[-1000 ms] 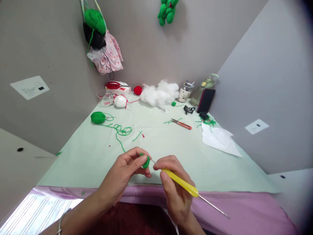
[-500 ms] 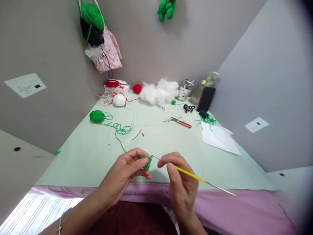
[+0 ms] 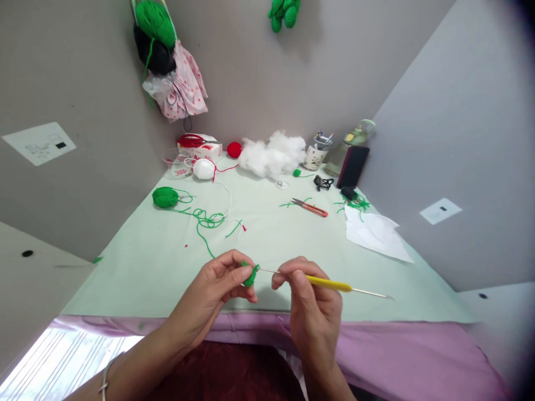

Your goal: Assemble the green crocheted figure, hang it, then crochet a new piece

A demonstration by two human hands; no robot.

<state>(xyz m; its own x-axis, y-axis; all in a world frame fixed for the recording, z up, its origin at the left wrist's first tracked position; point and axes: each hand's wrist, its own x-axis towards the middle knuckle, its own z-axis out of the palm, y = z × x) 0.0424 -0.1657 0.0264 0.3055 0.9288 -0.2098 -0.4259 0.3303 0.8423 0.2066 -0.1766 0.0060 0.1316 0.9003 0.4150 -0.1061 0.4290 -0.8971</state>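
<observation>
My left hand (image 3: 219, 284) pinches a small green crochet piece (image 3: 250, 277) between thumb and fingers, over the front part of the table. In my right hand (image 3: 313, 301) is a crochet hook (image 3: 330, 283) with a yellow handle and metal at both ends. Its left tip meets the upper right edge of the green piece; whether it sits inside a stitch is too small to tell. Green yarn (image 3: 204, 240) runs from behind my left hand across the table, through loose loops, to a green yarn ball (image 3: 165, 197).
Orange thread snips (image 3: 310, 208) lie mid-table near yarn scraps. White stuffing (image 3: 273, 156), a red yarn ball (image 3: 234, 150) and a white yarn ball (image 3: 204, 169) are at the back. On the right are a leaning phone (image 3: 353, 167), a hair clip (image 3: 323, 182) and white paper (image 3: 376, 236).
The crochet hook has swung closer to level, its far right end rising and shifting slightly left. My right hand has turned with it. My left hand keeps its hold on the green piece.
</observation>
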